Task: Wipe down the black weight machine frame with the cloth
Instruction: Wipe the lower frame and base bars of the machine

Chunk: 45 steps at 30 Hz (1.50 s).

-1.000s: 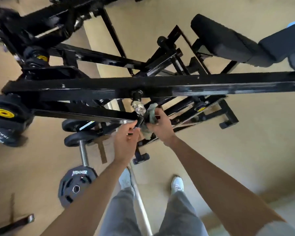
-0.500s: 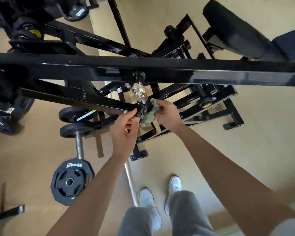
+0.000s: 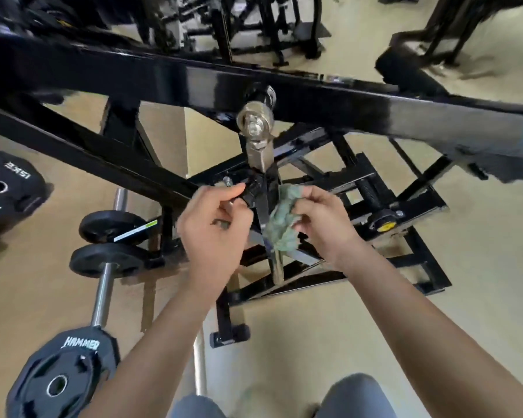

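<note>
Clearly the black weight machine frame [image 3: 175,82] is rigid and heavy, a fixed thing running from nine to three o'clock across the upper view; it needs bracing, not lifting. Below centre, the left hand [image 3: 215,233] pinches a black fitting [image 3: 252,191] on the upright bar [image 3: 261,212]. At four o'clock from it, the right hand [image 3: 323,224] clutches the soft, light green cloth [image 3: 281,227], bunched against that bar.

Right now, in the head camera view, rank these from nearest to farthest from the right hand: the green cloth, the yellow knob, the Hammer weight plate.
From the right hand:
1. Green cloth, gripped in its fingers against the black upright bar.
2. Yellow knob, to its right on the machine's base.
3. Hammer weight plate, far lower left on the floor.
</note>
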Tool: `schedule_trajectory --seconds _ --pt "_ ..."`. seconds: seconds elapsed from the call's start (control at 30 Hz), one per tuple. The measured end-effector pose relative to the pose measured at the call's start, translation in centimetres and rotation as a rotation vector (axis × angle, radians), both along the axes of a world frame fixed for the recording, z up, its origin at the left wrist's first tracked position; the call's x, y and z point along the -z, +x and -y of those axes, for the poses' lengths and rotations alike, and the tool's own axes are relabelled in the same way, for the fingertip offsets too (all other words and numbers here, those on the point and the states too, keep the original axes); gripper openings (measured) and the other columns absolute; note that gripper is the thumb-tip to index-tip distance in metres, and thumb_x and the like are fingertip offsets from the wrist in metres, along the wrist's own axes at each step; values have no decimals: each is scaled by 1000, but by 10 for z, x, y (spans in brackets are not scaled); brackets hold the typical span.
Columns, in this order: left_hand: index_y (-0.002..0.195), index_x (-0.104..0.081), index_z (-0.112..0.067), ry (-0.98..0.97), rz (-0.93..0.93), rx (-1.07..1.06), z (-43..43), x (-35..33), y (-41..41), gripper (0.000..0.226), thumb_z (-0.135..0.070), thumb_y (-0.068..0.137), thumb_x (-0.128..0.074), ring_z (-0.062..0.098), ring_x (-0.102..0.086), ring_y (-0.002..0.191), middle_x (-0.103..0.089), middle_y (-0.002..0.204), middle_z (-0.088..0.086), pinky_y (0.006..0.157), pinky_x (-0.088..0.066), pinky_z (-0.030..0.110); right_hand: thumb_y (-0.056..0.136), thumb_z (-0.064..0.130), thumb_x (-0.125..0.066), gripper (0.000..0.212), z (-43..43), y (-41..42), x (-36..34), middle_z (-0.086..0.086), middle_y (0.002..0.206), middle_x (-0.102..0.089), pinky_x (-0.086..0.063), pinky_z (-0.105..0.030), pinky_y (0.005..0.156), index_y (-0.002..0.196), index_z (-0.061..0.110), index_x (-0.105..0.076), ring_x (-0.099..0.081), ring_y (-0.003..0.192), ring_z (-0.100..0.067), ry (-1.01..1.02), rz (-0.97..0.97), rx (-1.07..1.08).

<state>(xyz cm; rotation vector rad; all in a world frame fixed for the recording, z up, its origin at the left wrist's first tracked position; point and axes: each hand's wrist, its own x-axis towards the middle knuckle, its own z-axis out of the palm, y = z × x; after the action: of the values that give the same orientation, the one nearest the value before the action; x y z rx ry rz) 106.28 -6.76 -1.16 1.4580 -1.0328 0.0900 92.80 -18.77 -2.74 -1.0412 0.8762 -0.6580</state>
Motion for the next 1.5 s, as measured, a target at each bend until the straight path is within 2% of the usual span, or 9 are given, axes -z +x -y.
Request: schedule_trajectory --seconds 0.17,0.3,0.47,0.53,0.67,0.8,0.9,1.17,1.5 --pt "94 -76 -17 -117 23 -51 10 9 2 21 -12 82 -58 0 -57 62 -62 74 -6 60 -41 10 86 -22 -45 37 13 -5 -2 -24 97 -61 -58 -22 60 114 -9 -65 -67 69 -18 -161 264 -203" --pt "93 -74 -23 -238 89 -54 17 14 7 21 -12 82 -60 4 -58 61 -68 72 0 61 -43 12 90 -17 -54 39 28 0 11 -20 106 -68 -55 -23 59 120 1 -70 -61 72 -24 -560 122 -209" --pt "89 -76 -25 -343 169 -78 23 17 3 16 -20 82 -63 4 -62 65 -70 72 -5 63 -47 13 89 -2 -71 33 36 6 24 4 90 -66 -46 -12 66 120 7 -71 -55 67 2 -944 12 -98" --pt "84 -76 -28 -369 192 -100 27 13 3 14 -22 78 -64 9 -63 63 -70 69 -6 60 -49 19 88 2 -73 32 33 10 25 11 93 -71 -53 -14 75 117 15 -71 -65 78 5 -874 72 -154" --pt "82 -77 -34 -357 258 -145 26 13 7 16 -25 74 -67 11 -65 62 -71 64 -7 62 -52 26 71 38 -89 59 32 17 30 -2 118 -73 -51 -46 105 122 16 -69 -67 115 -22 -869 102 -176" --pt "85 -79 -27 -392 266 -108 29 19 11 15 -25 78 -66 7 -64 64 -72 68 -7 63 -54 28 81 14 -83 21 30 20 35 5 94 -78 -59 -31 88 100 17 -73 -73 92 -11 -954 180 -117" --pt "89 -77 -27 -422 305 -106 31 22 21 16 -20 81 -67 2 -63 61 -70 68 -10 60 -52 24 83 12 -81 15 28 25 32 8 88 -78 -55 -18 73 96 16 -74 -73 83 -5 -1017 241 -94" --pt "104 -77 -11 -358 153 37 26 26 28 16 -13 95 -64 9 -65 58 -69 71 0 57 -51 13 87 15 -78 14 34 27 27 3 94 -78 -59 -27 74 100 16 -75 -75 87 -13 -996 288 -127" --pt "110 -76 -9 -396 13 38 24 39 12 19 -20 100 -63 17 -71 74 -71 84 -6 63 -57 23 79 28 -86 32 30 19 80 7 93 -75 -56 -24 75 104 11 -76 -70 84 -3 -1063 122 44"
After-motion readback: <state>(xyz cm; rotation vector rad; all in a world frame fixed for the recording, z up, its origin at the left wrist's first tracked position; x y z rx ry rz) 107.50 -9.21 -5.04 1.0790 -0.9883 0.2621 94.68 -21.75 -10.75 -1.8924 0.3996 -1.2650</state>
